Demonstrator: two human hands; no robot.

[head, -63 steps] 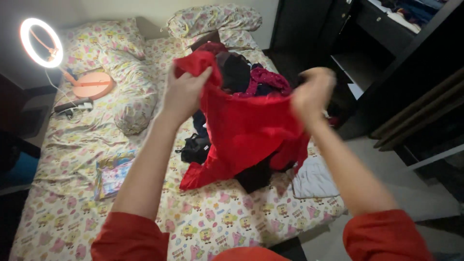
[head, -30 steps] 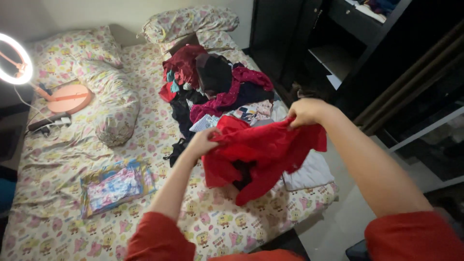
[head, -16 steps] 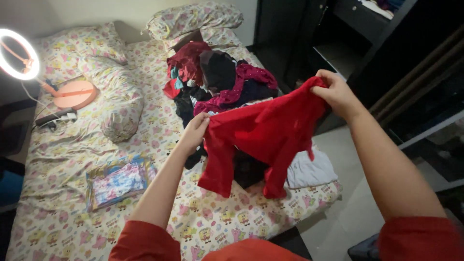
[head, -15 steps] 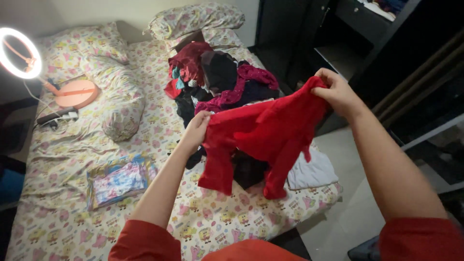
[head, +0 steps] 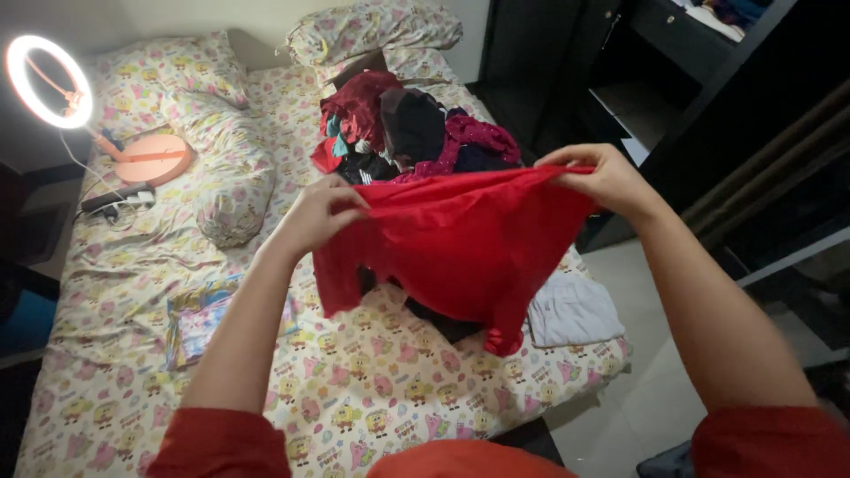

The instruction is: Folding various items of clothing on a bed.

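- Since half a second ago the red shirt (head: 460, 252) has been pulled out flat and level; before, it slanted up toward the right.
- The left hand (head: 320, 212) pinches the shirt's top edge, fingers closed on the cloth.
- The right hand (head: 595, 177) grips the other end of that edge.
- The shirt hangs above the bed (head: 124, 292), just in front of the clothes pile (head: 407, 128).
- A grey cloth (head: 575, 310) lies below the shirt.

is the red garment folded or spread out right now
Spread out. The left hand and right hand pinch its top edge apart, so the red garment hangs open above the bed.
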